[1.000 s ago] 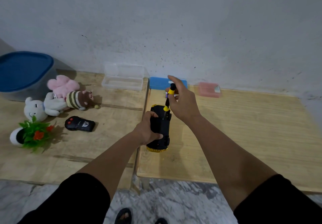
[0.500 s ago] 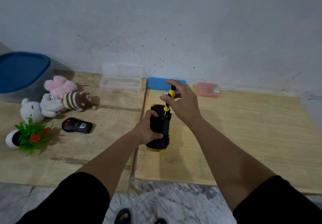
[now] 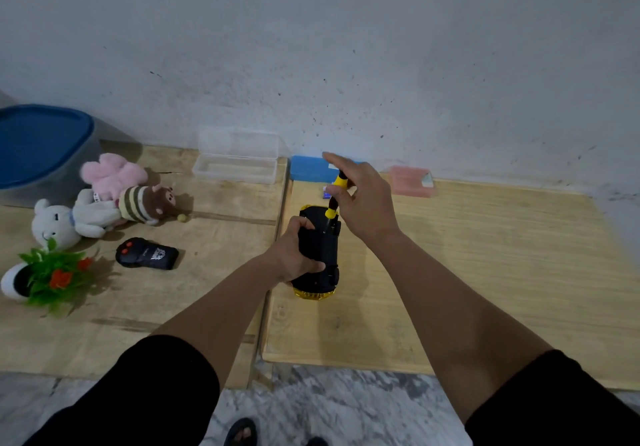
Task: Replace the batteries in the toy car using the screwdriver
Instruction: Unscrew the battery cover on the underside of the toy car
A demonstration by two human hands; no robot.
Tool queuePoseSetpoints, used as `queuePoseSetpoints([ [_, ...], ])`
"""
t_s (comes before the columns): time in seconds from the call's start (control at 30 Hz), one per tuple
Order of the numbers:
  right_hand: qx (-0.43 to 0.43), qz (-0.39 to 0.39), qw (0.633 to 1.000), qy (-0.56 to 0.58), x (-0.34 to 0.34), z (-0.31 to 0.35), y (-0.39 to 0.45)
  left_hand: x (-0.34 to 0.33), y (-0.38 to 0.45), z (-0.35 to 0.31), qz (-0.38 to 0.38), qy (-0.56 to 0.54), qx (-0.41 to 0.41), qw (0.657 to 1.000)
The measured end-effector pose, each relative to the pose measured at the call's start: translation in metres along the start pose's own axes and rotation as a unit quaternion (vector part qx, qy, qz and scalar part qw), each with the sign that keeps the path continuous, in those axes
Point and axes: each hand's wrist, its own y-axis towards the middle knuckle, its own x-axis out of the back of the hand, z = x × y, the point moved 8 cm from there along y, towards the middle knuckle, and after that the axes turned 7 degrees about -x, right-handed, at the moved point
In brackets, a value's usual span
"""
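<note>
Left hand [image 3: 298, 255] wraps upturned car [image 3: 317, 255] on table [image 3: 485, 272]; right hand [image 3: 367, 199] pinches screwdriver [image 3: 334, 199], tip on underside.

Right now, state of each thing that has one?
toy car: upside down, held by left hand
screwdriver: tip on car underside, in right hand
clear plastic case: lid open
blue-lidded tub: closed
potted plant: tipped over
</note>
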Motion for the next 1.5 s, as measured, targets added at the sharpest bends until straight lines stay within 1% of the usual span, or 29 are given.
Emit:
queuePoseSetpoints([
  [0.13, -0.020, 0.019, 0.999, 0.020, 0.000, -0.005, 0.000, 0.003, 0.001, -0.001, -0.001, -0.005, 0.008, 1.000],
  [0.33, -0.007, -0.003, 1.000, -0.005, 0.004, -0.006, 0.001, 0.004, 0.000, 0.002, 0.010, -0.007, 0.025, 1.000],
  [0.43, -0.020, 0.019, 1.000, -0.005, 0.003, -0.006, 0.001, 0.003, -0.002, 0.001, 0.014, -0.001, 0.024, 1.000],
  [0.53, 0.005, 0.014, 1.000, 0.011, 0.003, 0.000, -0.001, 0.003, -0.003, -0.003, 0.013, 0.008, 0.017, 1.000],
  [0.6, 0.006, 0.011, 1.000, 0.012, 0.002, -0.001, -0.001, 0.002, -0.004, -0.004, 0.016, 0.006, 0.019, 1.000],
  [0.67, -0.003, -0.006, 0.999, 0.031, 0.005, -0.002, 0.000, 0.000, -0.006, -0.005, 0.023, 0.000, 0.022, 1.000],
  [0.73, -0.020, -0.057, 0.996, 0.061, 0.015, -0.004, 0.000, -0.001, -0.007, -0.007, 0.024, -0.013, 0.018, 0.999],
  [0.8, -0.069, -0.109, 0.987, 0.095, 0.026, -0.019, 0.001, -0.001, -0.007, -0.008, 0.019, -0.019, 0.006, 1.000],
  [0.83, -0.103, -0.115, 0.984, 0.089, 0.027, -0.031, -0.001, -0.001, -0.007, -0.008, 0.014, -0.019, -0.001, 1.000],
  [0.9, -0.169, -0.085, 0.982, 0.018, 0.020, -0.064, -0.010, 0.002, -0.003, -0.005, -0.002, -0.026, -0.016, 1.000],
  [0.97, -0.225, -0.019, 0.972, -0.067, 0.000, -0.103, -0.032, 0.005, 0.000, 0.003, -0.019, -0.033, -0.025, 0.999],
  [1.03, -0.258, 0.040, 0.958, -0.120, -0.022, -0.136, -0.057, 0.007, 0.003, 0.009, -0.025, -0.027, -0.030, 0.999],
  [1.1, -0.271, 0.066, 0.950, -0.143, -0.038, -0.158, -0.074, 0.009, 0.005, 0.014, -0.028, -0.021, -0.036, 0.999],
  [1.2, -0.261, 0.070, 0.950, -0.154, -0.051, -0.171, -0.081, 0.008, 0.007, 0.022, -0.033, -0.030, -0.035, 0.998],
  [1.3, -0.252, 0.085, 0.945, -0.188, -0.057, -0.175, -0.081, 0.004, 0.006, 0.029, -0.030, -0.043, -0.023, 0.998],
  [1.33, -0.241, 0.074, 0.946, -0.205, -0.055, -0.172, -0.079, 0.002, 0.006, 0.031, -0.027, -0.044, -0.019, 0.998],
  [1.37, -0.210, 0.038, 0.953, -0.215, -0.049, -0.164, -0.075, 0.001, 0.006, 0.032, -0.025, -0.041, -0.014, 0.999],
  [1.43, -0.093, -0.039, 0.977, -0.187, -0.039, -0.133, -0.063, -0.002, 0.006, 0.031, -0.027, -0.031, -0.017, 0.999],
  [1.47, -0.036, -0.045, 0.983, -0.174, -0.038, -0.116, -0.057, -0.004, 0.007, 0.029, -0.031, -0.027, -0.024, 0.999],
  [1.5, 0.006, -0.019, 0.983, -0.182, -0.043, -0.102, -0.052, -0.006, 0.007, 0.026, -0.035, -0.023, -0.031, 0.999],
])
